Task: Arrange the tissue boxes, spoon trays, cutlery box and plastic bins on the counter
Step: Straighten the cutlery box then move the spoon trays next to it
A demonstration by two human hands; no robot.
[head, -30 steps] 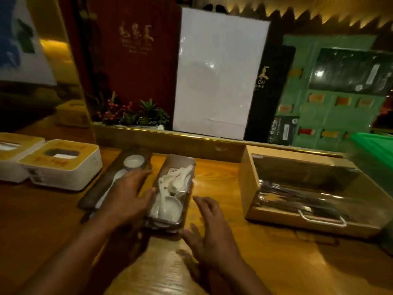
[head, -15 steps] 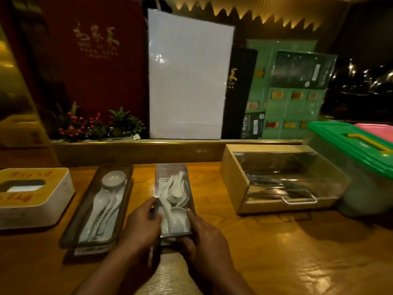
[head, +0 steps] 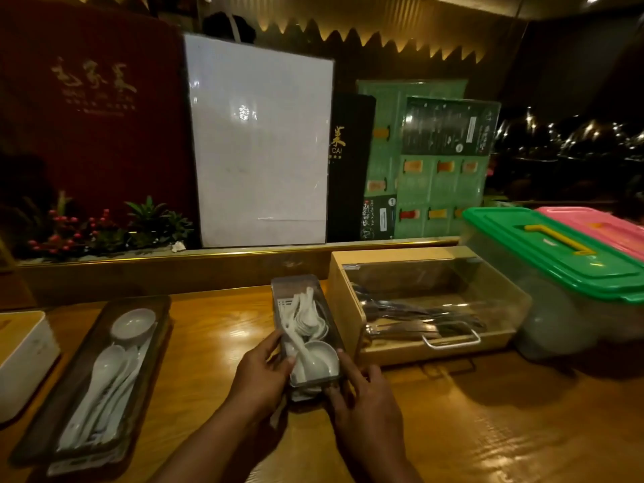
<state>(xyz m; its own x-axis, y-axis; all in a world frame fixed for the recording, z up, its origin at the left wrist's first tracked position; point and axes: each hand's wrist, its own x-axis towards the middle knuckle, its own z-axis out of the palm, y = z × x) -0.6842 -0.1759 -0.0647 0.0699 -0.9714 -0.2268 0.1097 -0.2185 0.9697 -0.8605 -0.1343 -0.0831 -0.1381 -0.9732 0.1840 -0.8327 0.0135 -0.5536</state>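
I had both hands clamped on the near end of the small spoon tray (head: 306, 329), left hand (head: 259, 374) on its left edge, right hand (head: 362, 395) on its right corner. It sat on the bench (head: 223, 329), just beside the cutlery box (head: 428, 308).

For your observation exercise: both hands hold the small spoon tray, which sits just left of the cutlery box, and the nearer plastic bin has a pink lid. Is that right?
Not quite. The head view shows the nearer plastic bin has a green lid; the pink one is behind. Both the left hand and right hand do hold the small spoon tray, left of the cutlery box.
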